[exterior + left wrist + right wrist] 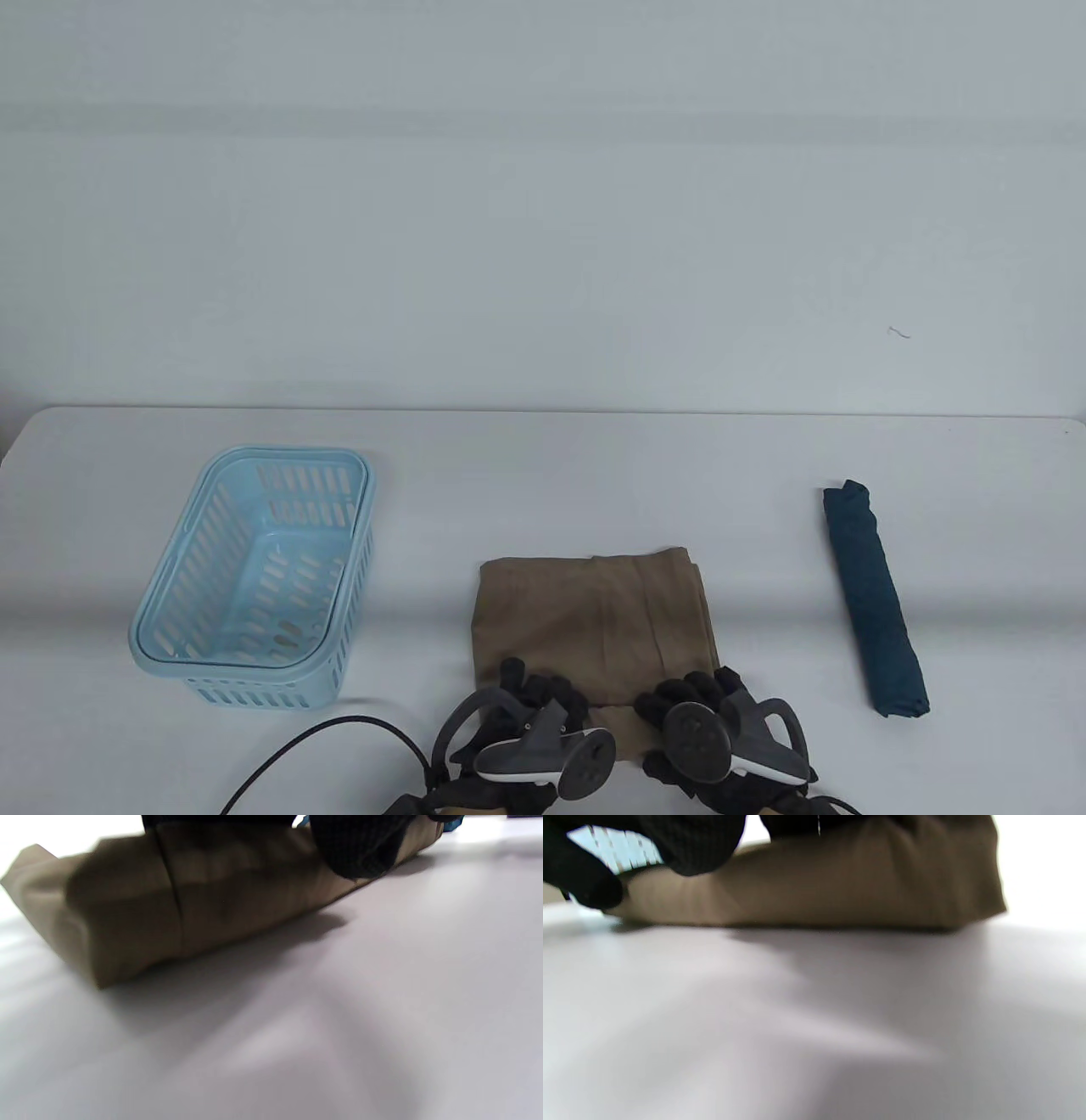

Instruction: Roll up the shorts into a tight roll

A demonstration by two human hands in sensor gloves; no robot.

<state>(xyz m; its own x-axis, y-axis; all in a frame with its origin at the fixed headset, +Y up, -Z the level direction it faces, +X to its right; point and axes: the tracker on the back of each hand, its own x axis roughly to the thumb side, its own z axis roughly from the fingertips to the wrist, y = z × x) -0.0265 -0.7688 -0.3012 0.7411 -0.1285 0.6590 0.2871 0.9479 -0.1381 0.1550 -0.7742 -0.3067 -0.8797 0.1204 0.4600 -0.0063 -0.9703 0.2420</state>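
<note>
Pale blue plastic makes up the slotted basket [254,586] at the left of the table view, standing on the white desk [543,458]. A black cable [314,747] curves along the lower edge beside it. At bottom centre lie the tan shorts [594,615], folded flat, their near edge turned up into a thick fold under both hands. The left hand [530,709] has its gloved fingers curled over that fold at the frame's lower middle; in the left wrist view a black fingertip [360,849] presses on the cloth. Just to its right, the right hand [704,709] grips the same fold, fingers curled over it. Well apart at the right lies a dark teal fabric roll [874,598], running up the frame.
</note>
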